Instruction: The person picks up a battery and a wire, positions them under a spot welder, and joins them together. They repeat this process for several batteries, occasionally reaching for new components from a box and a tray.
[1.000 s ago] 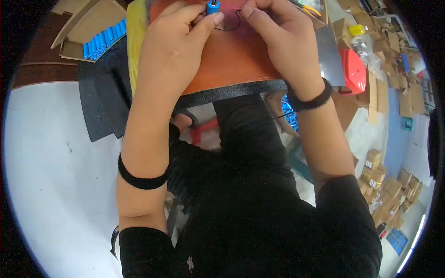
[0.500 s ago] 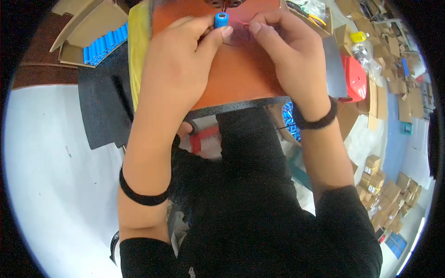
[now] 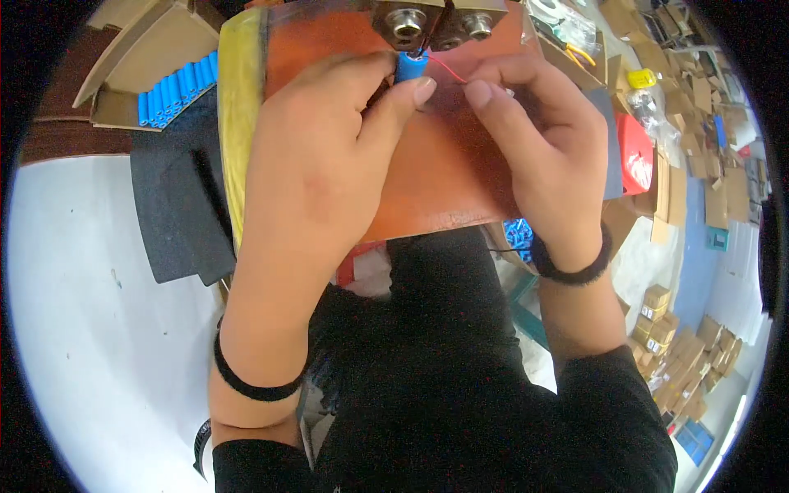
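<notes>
My left hand (image 3: 329,148) is closed around a blue cylindrical battery cell (image 3: 409,69), its end pointing up between thumb and fingers. A thin red wire (image 3: 448,69) runs from the top of the cell to my right hand (image 3: 546,135), which pinches it between thumb and forefinger. Right above the cell are the two metal electrode holders (image 3: 436,23) of what looks like a spot welder. Their thin tips reach down to the cell's top end; I cannot tell whether they press on it.
An orange-brown work surface (image 3: 444,181) lies under my hands, with yellow material (image 3: 234,123) along its left edge. At the far left, a cardboard box (image 3: 115,111) holds several blue cells (image 3: 177,86). Yellow-handled pliers (image 3: 580,54) and a red plastic container (image 3: 634,152) sit at right. More cells (image 3: 518,234) lie below the edge.
The cell and wire have come under the electrode holders, which now show more fully at the top. Both hands appear slightly lower and further right, keeping their grips.
</notes>
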A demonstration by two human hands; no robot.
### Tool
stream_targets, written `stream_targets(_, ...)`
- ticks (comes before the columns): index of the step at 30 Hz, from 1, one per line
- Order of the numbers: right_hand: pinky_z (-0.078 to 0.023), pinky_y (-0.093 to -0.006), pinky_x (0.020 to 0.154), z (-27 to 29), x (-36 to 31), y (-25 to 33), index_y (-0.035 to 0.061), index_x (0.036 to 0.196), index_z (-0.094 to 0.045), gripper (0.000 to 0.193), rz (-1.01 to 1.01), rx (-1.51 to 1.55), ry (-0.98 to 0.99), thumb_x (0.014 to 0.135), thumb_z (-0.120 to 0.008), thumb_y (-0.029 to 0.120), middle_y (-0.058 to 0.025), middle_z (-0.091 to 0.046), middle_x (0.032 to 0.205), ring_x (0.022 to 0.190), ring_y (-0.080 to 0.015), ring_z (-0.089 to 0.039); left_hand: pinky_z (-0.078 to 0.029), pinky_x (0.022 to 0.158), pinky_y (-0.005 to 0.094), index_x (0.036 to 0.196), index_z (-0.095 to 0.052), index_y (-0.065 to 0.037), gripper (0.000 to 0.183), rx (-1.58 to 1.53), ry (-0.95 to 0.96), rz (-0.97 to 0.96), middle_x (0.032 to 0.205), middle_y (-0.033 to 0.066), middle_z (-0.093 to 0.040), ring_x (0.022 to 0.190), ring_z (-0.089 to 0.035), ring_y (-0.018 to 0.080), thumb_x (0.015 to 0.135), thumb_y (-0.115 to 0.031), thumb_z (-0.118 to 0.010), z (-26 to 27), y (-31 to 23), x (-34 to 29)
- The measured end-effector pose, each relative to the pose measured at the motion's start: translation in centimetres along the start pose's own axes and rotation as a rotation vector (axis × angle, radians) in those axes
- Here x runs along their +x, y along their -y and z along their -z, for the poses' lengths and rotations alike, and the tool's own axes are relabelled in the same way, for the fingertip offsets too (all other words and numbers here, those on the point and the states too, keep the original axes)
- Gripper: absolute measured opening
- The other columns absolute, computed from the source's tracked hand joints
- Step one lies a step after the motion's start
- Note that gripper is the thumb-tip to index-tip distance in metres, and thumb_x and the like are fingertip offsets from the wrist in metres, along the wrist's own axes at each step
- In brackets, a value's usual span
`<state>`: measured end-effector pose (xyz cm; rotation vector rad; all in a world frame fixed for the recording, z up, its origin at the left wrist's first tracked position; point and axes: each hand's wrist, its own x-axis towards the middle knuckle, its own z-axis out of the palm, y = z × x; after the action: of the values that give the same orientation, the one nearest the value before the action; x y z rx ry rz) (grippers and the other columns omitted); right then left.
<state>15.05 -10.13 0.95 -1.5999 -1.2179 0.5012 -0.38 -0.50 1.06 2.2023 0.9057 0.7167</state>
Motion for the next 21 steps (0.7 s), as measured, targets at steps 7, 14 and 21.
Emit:
stream_targets(7, -0.045, -0.0218, 0.079, 0.01, 0.11, -0.24, -0.0039, 0.098, -0.063, 0.010, -0.027, 0.015, 0.017, 0.091, -0.062, 0.003, -0.0025, -0.064, 0.094, 0.086, -0.0084, -0.057, -0.047, 0.080, 0.0304, 0.109, -0.069, -0.005, 0.031, 0.019, 0.016, 0.058, 0.096, 0.0147, -0.069, 0.086, -0.065, 0.0241, 0.089, -0.029, -0.067, -0.01, -0.02, 0.16)
stream_targets(14, -0.044, -0.0209, 0.079, 0.10, 0.10, 0.03, -0.0044, 0.099, -0.063, 0.010, -0.039, 0.078, 0.019, 0.091, -0.062, 0.002, -0.0021, -0.064, 0.094, 0.087, -0.0077, -0.057, -0.047, 0.082, 0.0300, 0.110, -0.069, -0.005, 0.031, 0.022, 0.001, 0.019, 0.099, 0.0140, -0.069, 0.091, -0.065, 0.0234, 0.089, -0.028, -0.067, 0.02, 0.00, 0.13)
stream_targets(21, -0.043, -0.0205, 0.079, -0.02, 0.19, -0.17, -0.0039, 0.098, -0.063, 0.011, -0.039, 0.082, 0.016, 0.090, -0.063, 0.004, -0.0009, -0.064, 0.093, 0.086, -0.0068, -0.056, -0.048, 0.082, 0.0302, 0.111, -0.068, -0.005, 0.031, -0.027, -0.014, 0.049, 0.099, 0.0139, -0.070, 0.091, -0.065, 0.0221, 0.090, -0.027, -0.067, 0.02, -0.18, -0.05)
